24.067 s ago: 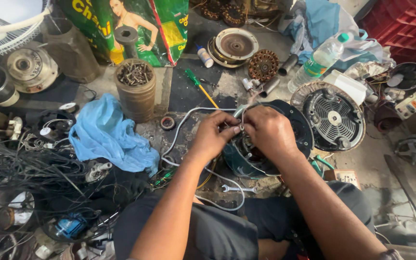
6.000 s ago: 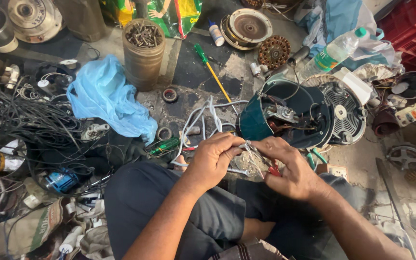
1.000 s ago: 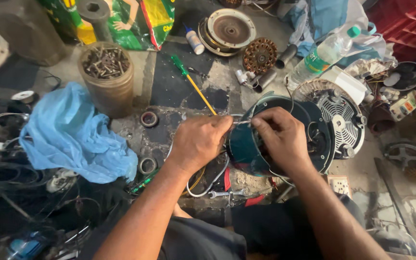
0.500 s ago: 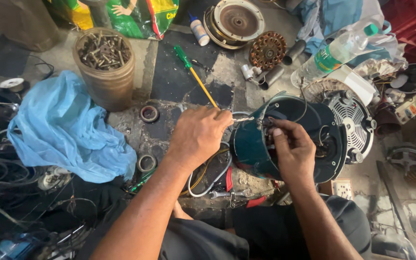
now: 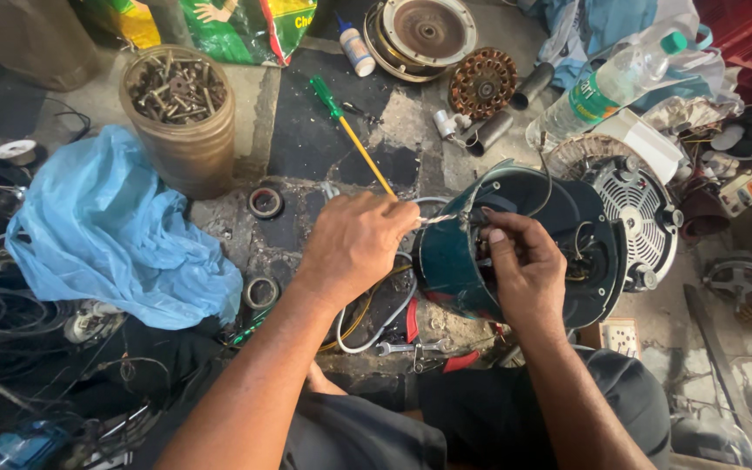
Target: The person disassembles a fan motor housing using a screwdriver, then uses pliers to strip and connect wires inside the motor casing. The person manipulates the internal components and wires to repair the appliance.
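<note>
Hands, 2, both engaged at 1 workpiece.

1. Left hand [image 5: 354,248]: closed, fingertips pinching a thin pale wire lead [image 5: 435,219] that runs across to the housing rim.
2. Right hand [image 5: 524,270]: fingers curled into the open mouth of the housing, touching the windings or leads inside; whether it grips anything there cannot be told.
3. Dark teal motor housing [image 5: 446,261]: tipped on its side on the floor, directly in front of the seated person's knees, between the 2 hands. Cover is off; inner wiring exposed.
4. White ribbed end cover [image 5: 641,213]: just behind the housing, detached.
5. Grey cable loop [image 5: 376,322] and red-handled pliers [image 5: 412,320]: on the floor beneath the hands, untouched.
6. Green-and-yellow screwdriver [image 5: 354,139]: lying beyond the left hand, unused.
7. Tub of screws and bolts [image 5: 176,117], blue plastic bag [image 5: 110,235], clear bottle [image 5: 611,83]: near, apart from the work.

Progress, as judged: disassembly done, housing open; wiring inside is mid-way, 1 lead in hand. Left: finishing the leads, refitting the cover, fastening.
</note>
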